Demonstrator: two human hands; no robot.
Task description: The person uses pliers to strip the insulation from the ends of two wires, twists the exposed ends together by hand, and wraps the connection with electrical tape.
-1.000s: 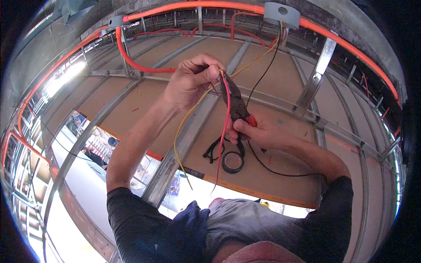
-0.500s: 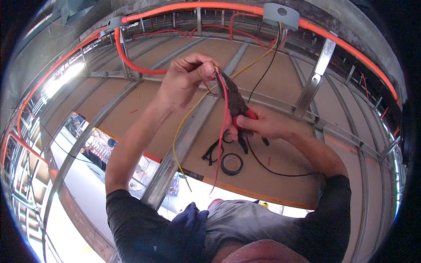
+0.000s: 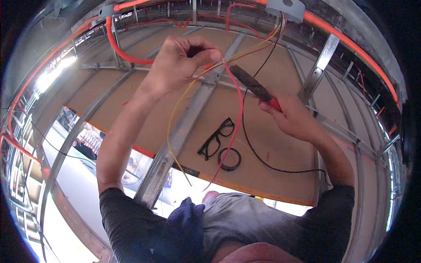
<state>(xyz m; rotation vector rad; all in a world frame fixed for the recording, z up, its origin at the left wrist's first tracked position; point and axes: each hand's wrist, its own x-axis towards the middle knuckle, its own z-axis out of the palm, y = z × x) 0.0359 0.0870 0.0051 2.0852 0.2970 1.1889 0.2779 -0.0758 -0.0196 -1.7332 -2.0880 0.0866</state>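
My left hand (image 3: 186, 59) is closed in a pinch at the bare end of a red wire (image 3: 240, 105), whose loose length hangs down in a curve. My right hand (image 3: 289, 114) grips pliers (image 3: 252, 83) by their red handles. The pliers' dark jaws point up toward my left hand, a short gap away from the red wire. A yellow wire (image 3: 170, 127) passes by my left hand and dangles below it. Behind the pliers runs a black wire (image 3: 247, 142). The wires come from a grey round junction box (image 3: 285, 9).
Black-framed glasses (image 3: 215, 140) and a roll of black tape (image 3: 229, 159) lie on the brown board (image 3: 272, 175). Metal studs (image 3: 188, 118) cross the board. Orange conduit (image 3: 351, 41) curves along the top. Bright gaps show the floor below.
The pliers have come away from the wire end, moving right with my right hand. My left hand keeps its pinch. The glasses and tape now show more fully as the view shifts.
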